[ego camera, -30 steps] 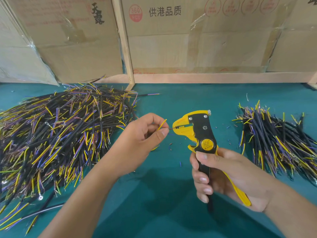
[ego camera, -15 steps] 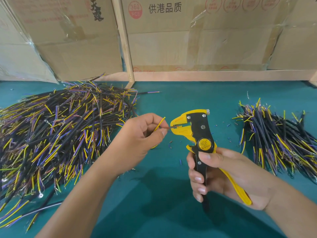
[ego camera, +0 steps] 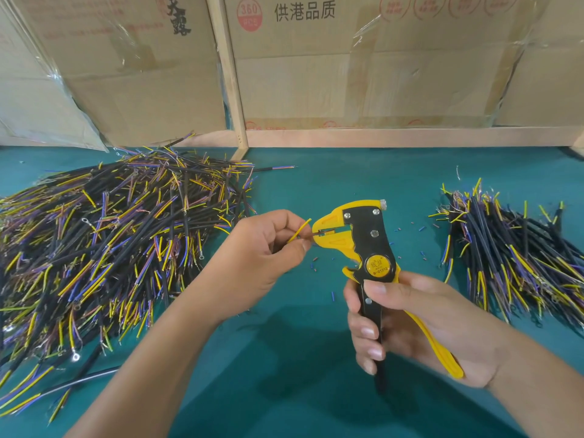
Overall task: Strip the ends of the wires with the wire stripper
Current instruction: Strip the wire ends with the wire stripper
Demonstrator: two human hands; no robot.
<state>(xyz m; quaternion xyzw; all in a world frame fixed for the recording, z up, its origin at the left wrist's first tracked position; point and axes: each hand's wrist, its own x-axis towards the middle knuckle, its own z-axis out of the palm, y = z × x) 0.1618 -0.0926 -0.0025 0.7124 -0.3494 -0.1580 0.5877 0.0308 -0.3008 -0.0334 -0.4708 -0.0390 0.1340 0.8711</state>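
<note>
A: At mid-table, wire (ego camera: 298,230) end sits in the wire stripper (ego camera: 354,238) mouth; left hand (ego camera: 262,257) pinches it close, likely for steadiness.
B: Right hand (ego camera: 420,324) wraps the handles; piles (ego camera: 104,248) left, (ego camera: 518,260) right; bare table (ego camera: 300,358) between gives pulling room.
</note>
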